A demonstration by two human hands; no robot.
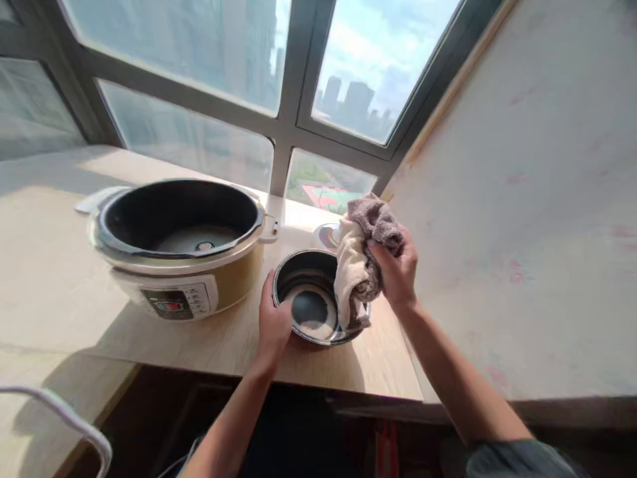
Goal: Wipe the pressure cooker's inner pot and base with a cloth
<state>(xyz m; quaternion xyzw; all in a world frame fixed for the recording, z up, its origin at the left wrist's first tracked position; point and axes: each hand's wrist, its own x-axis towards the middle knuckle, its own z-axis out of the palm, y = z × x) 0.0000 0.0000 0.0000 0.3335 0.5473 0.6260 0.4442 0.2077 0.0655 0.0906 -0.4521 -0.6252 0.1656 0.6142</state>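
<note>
Round dark metal pot (311,312) sat on the pale wooden counter (50,279), near its front edge. It was shiny on the outside and smooth and black inside, with a pale ring at the bottom. The left hand (273,325) gripped the pot's rim at 9 o'clock. The right hand (397,269) was closed tight around a soft brown and cream cloth (361,259), all bunched up and fluffy. The cloth hung over the pot's rim at 3 o'clock, and its bottom end dipped inside. At 10 o'clock from the pot stood a big yellow and silver cooker (179,245), round and open, with a dark hollow inside and a small button panel on its front. At 12 o'clock was a window (199,46) with thick grey bars. A smooth pale wall (522,199) rose at 3 o'clock.
</note>
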